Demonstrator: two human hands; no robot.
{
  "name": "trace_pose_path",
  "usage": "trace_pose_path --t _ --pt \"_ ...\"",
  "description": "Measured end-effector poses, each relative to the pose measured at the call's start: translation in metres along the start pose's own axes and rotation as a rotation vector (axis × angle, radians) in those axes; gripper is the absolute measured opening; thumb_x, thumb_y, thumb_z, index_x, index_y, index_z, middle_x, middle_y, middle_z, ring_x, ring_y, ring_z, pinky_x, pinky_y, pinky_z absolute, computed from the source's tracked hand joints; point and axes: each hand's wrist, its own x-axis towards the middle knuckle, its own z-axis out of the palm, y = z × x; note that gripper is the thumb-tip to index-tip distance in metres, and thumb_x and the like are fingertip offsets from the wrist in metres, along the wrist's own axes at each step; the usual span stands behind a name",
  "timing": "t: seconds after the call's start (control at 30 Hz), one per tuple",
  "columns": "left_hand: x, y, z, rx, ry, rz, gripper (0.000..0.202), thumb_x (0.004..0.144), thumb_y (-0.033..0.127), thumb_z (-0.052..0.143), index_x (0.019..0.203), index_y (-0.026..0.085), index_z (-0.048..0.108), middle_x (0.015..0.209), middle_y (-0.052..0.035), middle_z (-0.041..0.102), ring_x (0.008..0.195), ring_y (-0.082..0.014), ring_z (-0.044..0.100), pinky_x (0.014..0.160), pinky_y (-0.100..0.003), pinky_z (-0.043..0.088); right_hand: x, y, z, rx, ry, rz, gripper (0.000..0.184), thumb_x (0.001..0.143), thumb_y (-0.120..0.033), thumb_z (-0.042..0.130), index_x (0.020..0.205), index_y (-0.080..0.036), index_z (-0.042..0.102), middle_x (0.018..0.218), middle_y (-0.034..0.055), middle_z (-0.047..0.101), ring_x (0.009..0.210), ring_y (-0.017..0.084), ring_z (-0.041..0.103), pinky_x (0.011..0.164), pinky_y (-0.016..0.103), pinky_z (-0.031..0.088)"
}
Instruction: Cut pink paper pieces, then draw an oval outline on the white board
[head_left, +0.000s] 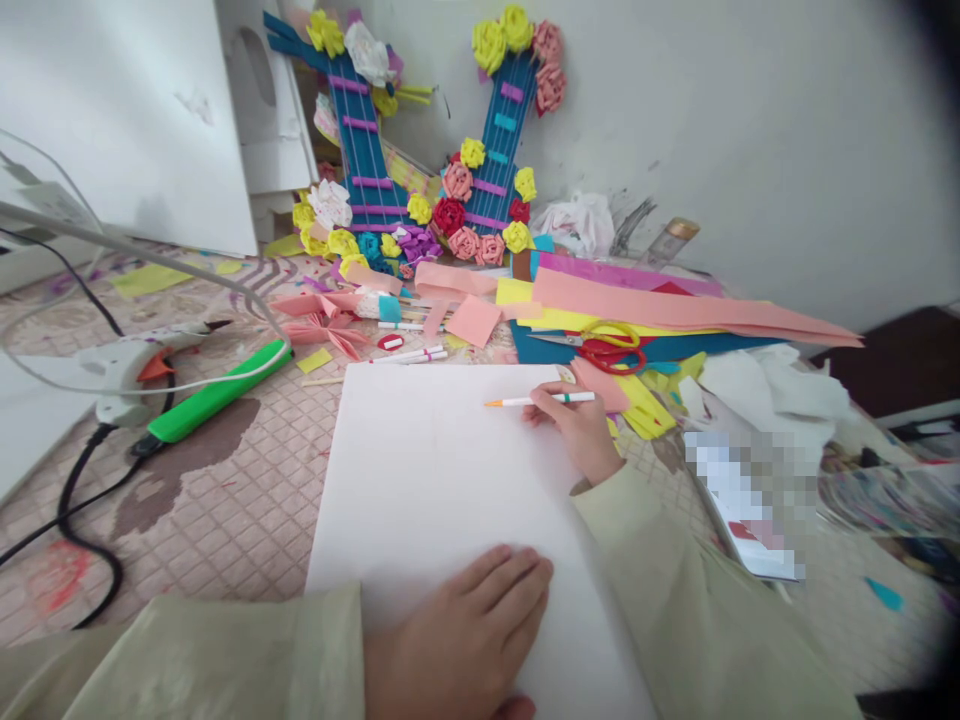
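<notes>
A large white sheet of paper [435,480] lies flat in front of me on the patterned surface. My right hand [581,425] rests on the sheet's upper right part and grips a white marker [538,400] with an orange tip pointing left. My left hand [469,625] lies flat, palm down, on the sheet's near edge, fingers together and spread over the paper. Both arms wear pale green sleeves.
A white glue gun [127,365] with black cable and a green tool [214,395] lie at left. Red-handled scissors [607,345], strips of pink, yellow and blue paper [675,310], loose markers [412,352] and two blue paper-flower decorations [420,170] crowd the far side.
</notes>
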Motion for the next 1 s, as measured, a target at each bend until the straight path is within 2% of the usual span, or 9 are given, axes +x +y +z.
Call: trace_pose_path --t 0.27,0.47,0.53,0.6,0.77,1.0 --pt "0.002 0.001 -0.002 -0.007 -0.009 -0.007 0.057 0.088 0.039 0.029 0.131 0.002 0.031 0.139 -0.0119 0.032 0.127 -0.0227 0.026 0.105 -0.031 0.019 0.001 -0.001 0.002 0.031 0.035 0.002 0.014 0.065 -0.028 0.068 0.065 -0.016 0.061 0.051 0.0001 0.061 0.047 0.014 0.058 0.049 0.027 0.049" --pt "-0.001 0.002 -0.002 -0.032 -0.007 -0.027 0.057 0.086 0.038 0.033 0.131 0.004 0.031 0.139 -0.0121 0.032 0.127 -0.0228 0.026 0.105 -0.031 0.019 0.013 -0.017 -0.027 0.125 0.186 -0.088 0.013 0.069 -0.03 0.063 0.065 -0.02 0.055 0.051 -0.0038 0.055 0.046 0.011 0.054 0.044 0.023 0.044" --pt "-0.001 0.002 -0.002 -0.039 -0.007 -0.028 0.058 0.086 0.039 0.034 0.131 0.004 0.031 0.139 -0.0125 0.032 0.127 -0.0229 0.026 0.105 -0.031 0.019 0.013 -0.02 -0.032 0.125 0.192 -0.096 0.015 0.069 -0.031 0.063 0.064 -0.02 0.054 0.05 -0.0042 0.052 0.043 0.009 0.05 0.041 0.022 0.042" --pt "0.0 0.002 -0.002 -0.041 -0.008 -0.03 0.058 0.086 0.039 0.034 0.131 0.004 0.031 0.138 -0.0126 0.033 0.127 -0.0227 0.026 0.105 -0.031 0.019 0.011 -0.019 -0.029 0.107 0.148 -0.082 0.016 0.066 -0.03 0.066 0.064 -0.019 0.056 0.049 -0.004 0.052 0.042 0.009 0.049 0.039 0.022 0.04" --pt "0.001 0.002 -0.002 -0.021 -0.011 -0.021 0.056 0.087 0.038 0.031 0.132 0.003 0.03 0.139 -0.0123 0.031 0.127 -0.0231 0.026 0.105 -0.031 0.018 0.001 -0.008 -0.006 0.055 0.0 -0.03 0.015 0.066 -0.029 0.067 0.065 -0.016 0.058 0.05 -0.0021 0.056 0.045 0.012 0.054 0.043 0.023 0.043" --pt "0.001 0.002 -0.003 -0.027 -0.02 -0.014 0.057 0.087 0.038 0.032 0.132 0.003 0.03 0.139 -0.012 0.032 0.127 -0.0221 0.026 0.105 -0.031 0.019 -0.002 0.0 0.001 -0.021 0.017 -0.029 0.014 0.071 -0.027 0.062 0.064 -0.016 0.058 0.048 -0.0018 0.057 0.043 0.01 0.052 0.045 0.023 0.043"
